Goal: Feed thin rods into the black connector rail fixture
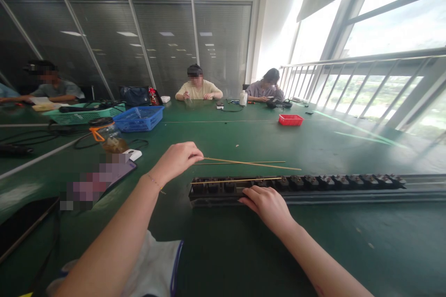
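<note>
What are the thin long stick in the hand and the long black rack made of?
The thin tan stick pinched by the left hand looks like bamboo or wood: pale, matte, straight. The long black rack under the right hand seems to be dark plastic or metal; its dull sheen leaves that open.

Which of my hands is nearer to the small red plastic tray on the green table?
Right. The right hand rests on the long black rail, below the red plastic tray. The left hand, pinching a thin wooden stick, sits farther left.
</note>
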A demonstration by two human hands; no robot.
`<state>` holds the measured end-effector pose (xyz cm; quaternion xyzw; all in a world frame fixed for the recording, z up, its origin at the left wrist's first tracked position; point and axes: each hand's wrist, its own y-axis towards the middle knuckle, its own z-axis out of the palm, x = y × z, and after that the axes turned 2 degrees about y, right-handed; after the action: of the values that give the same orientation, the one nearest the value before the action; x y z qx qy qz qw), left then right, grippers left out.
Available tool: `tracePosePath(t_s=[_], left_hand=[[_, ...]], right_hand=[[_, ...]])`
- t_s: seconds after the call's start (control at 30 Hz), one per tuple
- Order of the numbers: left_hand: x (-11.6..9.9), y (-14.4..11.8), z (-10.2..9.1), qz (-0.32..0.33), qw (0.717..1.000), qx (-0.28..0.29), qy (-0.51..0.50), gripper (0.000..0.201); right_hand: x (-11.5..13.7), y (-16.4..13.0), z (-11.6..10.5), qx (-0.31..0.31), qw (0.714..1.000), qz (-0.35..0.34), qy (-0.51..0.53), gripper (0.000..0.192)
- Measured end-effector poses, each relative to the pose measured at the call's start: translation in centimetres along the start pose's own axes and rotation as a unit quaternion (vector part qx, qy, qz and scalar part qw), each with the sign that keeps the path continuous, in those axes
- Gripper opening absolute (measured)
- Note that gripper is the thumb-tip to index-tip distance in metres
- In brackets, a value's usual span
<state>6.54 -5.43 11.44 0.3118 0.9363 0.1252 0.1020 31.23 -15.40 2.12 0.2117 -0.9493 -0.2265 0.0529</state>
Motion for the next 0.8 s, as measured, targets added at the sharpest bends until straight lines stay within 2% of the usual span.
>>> tracePosePath(t_s=[0.1, 0.27, 0.37, 0.63, 0.73, 0.8], left_hand=[[1.4, 0.3, 2.1, -0.014, 0.999, -0.027, 0.027, 0.031], [3.1, 0.5, 6.7, -0.038, 0.999, 0.016, 0.03, 0.03], [3.8, 0.2, 8.4, -0.053, 0.998, 0.022, 0.035, 0.029], [5.0, 0.0, 10.2, -0.089, 0.995, 0.009, 0.043, 0.025], [5.0, 0.1, 10.1, -0.095, 0.995, -0.034, 0.024, 0.026], [4.9, 0.3, 8.9, -0.117, 0.989, -0.089, -0.008, 0.027]], right_hand=[[0.0, 0.0, 0.0, 0.004, 1.0, 0.002, -0.001, 0.021], [0.0, 0.0, 0.0, 0.004, 1.0, 0.002, -0.006, 0.021], [0.0, 0.0, 0.0, 0.002, 1.0, 0.002, -0.006, 0.022], [0.0, 0.0, 0.1, 0.001, 1.0, 0.001, -0.004, 0.02], [0.0, 0.0, 0.1, 0.001, 1.0, 0.001, -0.003, 0.021], [0.0, -0.1, 0.0, 0.001, 1.0, 0.001, -0.002, 0.022]])
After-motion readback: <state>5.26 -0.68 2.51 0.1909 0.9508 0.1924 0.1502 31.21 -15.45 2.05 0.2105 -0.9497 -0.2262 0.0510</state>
